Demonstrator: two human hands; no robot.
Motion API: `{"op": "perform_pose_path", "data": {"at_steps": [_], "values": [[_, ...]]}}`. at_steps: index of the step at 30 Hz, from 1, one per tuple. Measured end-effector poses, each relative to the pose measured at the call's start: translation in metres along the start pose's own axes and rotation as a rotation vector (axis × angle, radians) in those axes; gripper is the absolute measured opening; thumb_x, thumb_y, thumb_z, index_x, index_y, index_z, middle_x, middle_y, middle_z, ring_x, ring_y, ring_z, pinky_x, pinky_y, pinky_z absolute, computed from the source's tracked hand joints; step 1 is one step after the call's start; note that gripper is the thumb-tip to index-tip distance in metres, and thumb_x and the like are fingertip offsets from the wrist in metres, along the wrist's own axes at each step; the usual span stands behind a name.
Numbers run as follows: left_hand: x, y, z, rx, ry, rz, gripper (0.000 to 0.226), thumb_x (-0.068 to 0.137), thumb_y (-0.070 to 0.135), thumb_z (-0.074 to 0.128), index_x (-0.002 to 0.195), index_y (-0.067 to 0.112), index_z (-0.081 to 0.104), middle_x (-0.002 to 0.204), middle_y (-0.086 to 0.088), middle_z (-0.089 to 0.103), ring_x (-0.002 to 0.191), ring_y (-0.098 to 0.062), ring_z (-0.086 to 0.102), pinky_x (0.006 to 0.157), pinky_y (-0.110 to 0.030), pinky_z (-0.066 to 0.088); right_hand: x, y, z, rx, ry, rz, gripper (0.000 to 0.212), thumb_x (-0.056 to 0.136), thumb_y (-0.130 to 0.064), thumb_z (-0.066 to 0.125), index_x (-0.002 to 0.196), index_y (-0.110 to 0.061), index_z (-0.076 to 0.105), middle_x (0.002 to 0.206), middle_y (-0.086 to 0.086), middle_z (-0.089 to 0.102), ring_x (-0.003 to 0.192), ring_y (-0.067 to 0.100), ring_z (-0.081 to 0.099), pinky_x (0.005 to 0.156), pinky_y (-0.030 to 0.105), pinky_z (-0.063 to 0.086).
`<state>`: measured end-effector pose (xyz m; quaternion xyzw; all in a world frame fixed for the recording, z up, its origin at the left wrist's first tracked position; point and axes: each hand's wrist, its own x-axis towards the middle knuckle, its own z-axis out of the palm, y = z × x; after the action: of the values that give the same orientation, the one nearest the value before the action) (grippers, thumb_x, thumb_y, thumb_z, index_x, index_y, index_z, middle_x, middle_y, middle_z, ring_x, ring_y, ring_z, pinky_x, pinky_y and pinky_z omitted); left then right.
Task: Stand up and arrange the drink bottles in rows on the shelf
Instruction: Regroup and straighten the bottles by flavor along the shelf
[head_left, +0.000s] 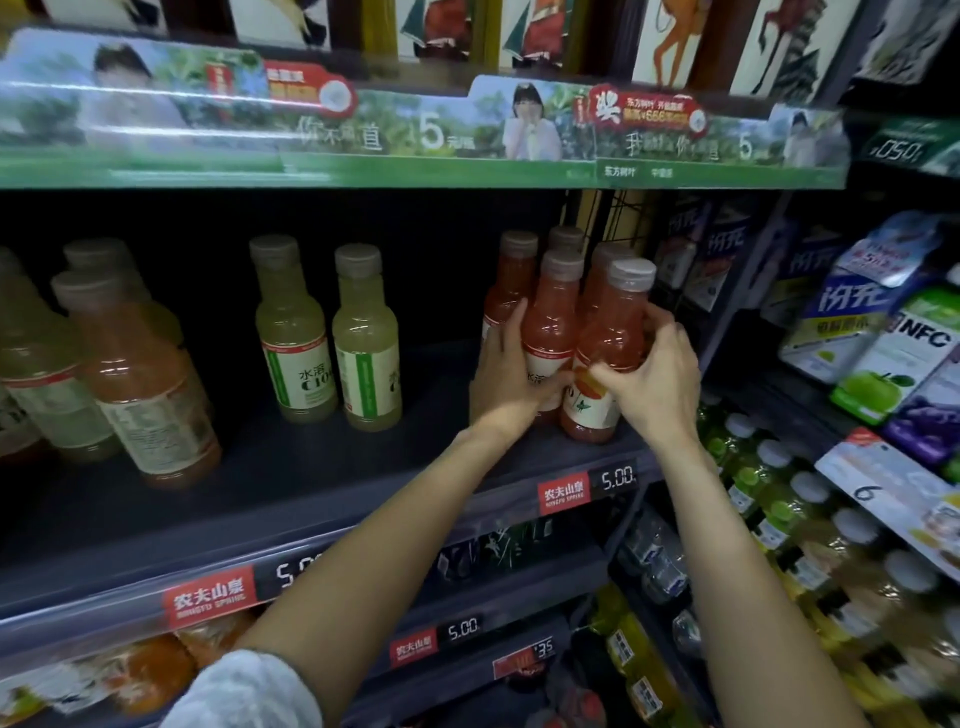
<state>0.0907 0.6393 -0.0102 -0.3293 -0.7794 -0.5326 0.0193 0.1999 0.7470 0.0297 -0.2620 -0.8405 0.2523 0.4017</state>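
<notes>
Spanning the view, the shelf (322, 467) is carrying upright red bottles at its right end. Both hands are gripping there: left hand (506, 382) around the middle red bottle (553, 322), right hand (652, 376) around the front red bottle (610, 332). Full, rigid, probably slick, they are best held at the labelled body.

Five red drink bottles (597, 338) clustered at centre right, perhaps more hidden behind. Two pale yellow bottles (366, 338) upright at centre. Four or so orange and pale bottles (140, 384) at left edge, blurred. Two hands (649, 379) in frame. Three red brand tags (563, 492) along shelf rails.
</notes>
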Motion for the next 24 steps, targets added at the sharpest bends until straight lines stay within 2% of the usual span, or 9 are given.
{"op": "perform_pose_path", "data": {"at_steps": [5, 9, 11, 13, 14, 16, 19, 21, 24], "values": [[0.003, 0.001, -0.002, 0.086, 0.011, 0.059, 0.094, 0.077, 0.035, 0.078, 0.149, 0.03, 0.018, 0.151, -0.001, 0.027, 0.137, -0.022, 0.033, 0.107, -0.049, 0.037, -0.003, 0.012, 0.008, 0.078, -0.013, 0.017, 0.075, 0.072, -0.028, 0.074, 0.139, -0.016, 0.041, 0.125, 0.007, 0.052, 0.115, 0.021, 0.052, 0.093, 0.034, 0.043], [0.001, -0.01, -0.014, 0.019, -0.015, 0.046, 0.098, 0.078, 0.034, 0.077, 0.151, 0.035, 0.012, 0.15, -0.001, 0.029, 0.137, -0.021, 0.034, 0.111, -0.048, 0.033, -0.008, 0.018, 0.021, 0.294, -0.119, 0.049, 0.084, 0.078, -0.026, 0.069, 0.148, -0.022, 0.023, 0.138, 0.003, 0.045, 0.124, 0.013, 0.048, 0.104, 0.039, 0.041], [-0.001, -0.011, -0.019, -0.014, -0.031, 0.042, 0.099, 0.079, 0.033, 0.076, 0.151, 0.035, 0.008, 0.148, -0.002, 0.031, 0.137, -0.021, 0.035, 0.11, -0.046, 0.033, -0.013, 0.017, 0.027, 0.397, -0.168, 0.088, 0.092, 0.082, -0.019, 0.069, 0.151, -0.024, 0.007, 0.148, 0.003, 0.035, 0.132, 0.012, 0.04, 0.109, 0.035, 0.035], [-0.004, -0.006, -0.023, -0.039, -0.051, 0.028, 0.101, 0.079, 0.033, 0.076, 0.152, 0.034, 0.007, 0.148, -0.001, 0.031, 0.136, -0.019, 0.036, 0.109, -0.043, 0.035, -0.02, 0.012, 0.032, 0.377, -0.124, 0.088, 0.096, 0.085, -0.022, 0.067, 0.151, -0.021, -0.004, 0.155, 0.005, 0.018, 0.141, 0.016, 0.023, 0.115, 0.037, 0.025], [-0.006, -0.002, -0.026, -0.054, -0.056, 0.013, 0.1, 0.079, 0.034, 0.077, 0.152, 0.033, 0.008, 0.149, -0.001, 0.031, 0.136, -0.019, 0.035, 0.11, -0.042, 0.035, -0.024, 0.009, 0.032, 0.317, -0.051, 0.054, 0.095, 0.085, -0.026, 0.065, 0.151, -0.019, -0.003, 0.156, 0.008, 0.015, 0.143, 0.019, 0.017, 0.116, 0.042, 0.021], [-0.017, 0.004, -0.039, -0.105, -0.04, 0.002, 0.09, 0.081, 0.036, 0.075, 0.151, 0.029, 0.019, 0.149, 0.001, 0.032, 0.135, -0.015, 0.037, 0.11, -0.041, 0.036, -0.036, -0.001, 0.029, 0.186, 0.129, -0.061, 0.085, 0.085, -0.034, 0.06, 0.15, -0.012, 0.01, 0.154, 0.015, 0.02, 0.142, 0.027, 0.018, 0.115, 0.047, 0.02], [-0.048, 0.008, -0.079, -0.114, 0.049, 0.14, 0.057, 0.088, 0.035, 0.065, 0.139, 0.022, 0.042, 0.13, 0.009, 0.053, 0.119, -0.002, 0.05, 0.102, -0.033, 0.045, -0.057, -0.026, 0.03, 0.167, 0.316, -0.26, 0.056, 0.088, -0.027, 0.057, 0.137, -0.004, 0.04, 0.14, 0.017, 0.04, 0.131, 0.025, 0.033, 0.11, 0.035, 0.028], [-0.07, 0.005, -0.112, -0.035, 0.165, 0.255, 0.037, 0.093, 0.028, 0.06, 0.127, 0.017, 0.055, 0.111, 0.01, 0.065, 0.105, -0.001, 0.06, 0.092, -0.031, 0.049, -0.067, -0.047, 0.036, 0.2, 0.302, -0.354, 0.038, 0.088, -0.021, 0.056, 0.122, -0.004, 0.053, 0.124, 0.014, 0.053, 0.12, 0.02, 0.042, 0.106, 0.024, 0.029], [-0.099, -0.016, -0.163, 0.172, 0.43, 0.442, 0.02, 0.092, 0.016, 0.056, 0.108, 0.008, 0.065, 0.098, 0.008, 0.067, 0.093, -0.012, 0.064, 0.083, -0.036, 0.051, -0.082, -0.081, 0.058, 0.252, 0.177, -0.455, 0.025, 0.087, -0.017, 0.055, 0.109, -0.004, 0.058, 0.104, 0.012, 0.059, 0.102, 0.016, 0.048, 0.093, 0.008, 0.028]]}}
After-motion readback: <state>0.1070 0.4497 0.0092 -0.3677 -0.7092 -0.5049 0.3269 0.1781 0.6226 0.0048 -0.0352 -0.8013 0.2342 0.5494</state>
